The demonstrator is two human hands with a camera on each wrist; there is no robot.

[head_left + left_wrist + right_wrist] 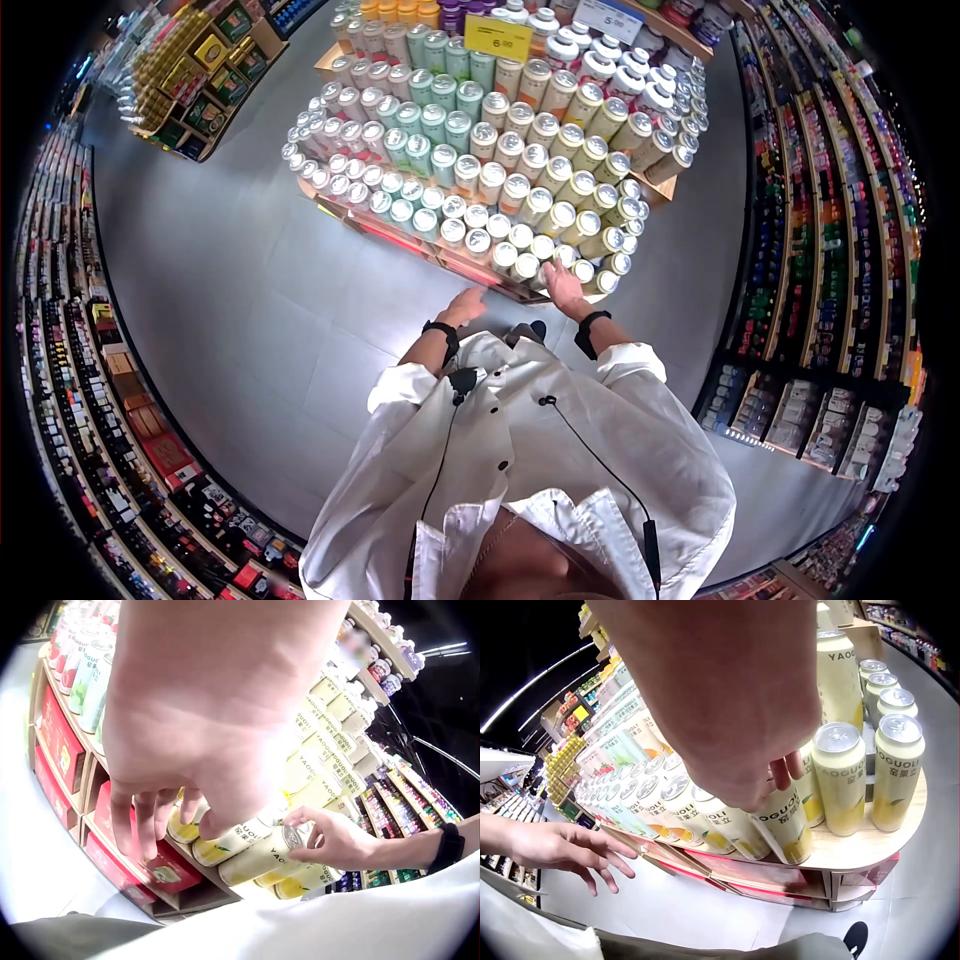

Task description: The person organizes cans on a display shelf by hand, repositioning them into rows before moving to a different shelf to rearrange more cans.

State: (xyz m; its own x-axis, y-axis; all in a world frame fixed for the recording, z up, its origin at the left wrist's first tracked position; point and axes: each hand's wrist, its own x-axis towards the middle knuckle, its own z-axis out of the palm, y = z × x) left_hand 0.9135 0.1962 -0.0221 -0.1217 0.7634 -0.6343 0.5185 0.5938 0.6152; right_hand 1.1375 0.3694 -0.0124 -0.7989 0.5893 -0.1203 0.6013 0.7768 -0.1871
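With thumb and fingers, my right hand grips the top of a pale yellow drink can at the front edge of the stepped display. That can tilts in the left wrist view, its silver lid showing between the fingers. Neighbouring yellow cans stand upright beside it on the wooden shelf board. My left hand hangs in front of the display with loosely spread fingers and holds nothing. Behind it in the left wrist view are red boxes on the lower shelf.
Rows of green cans, pink cans and beige cans climb the display in steps. A yellow price sign stands above them. Long stocked shelves curve along the right, others along the left. Grey floor surrounds the display.
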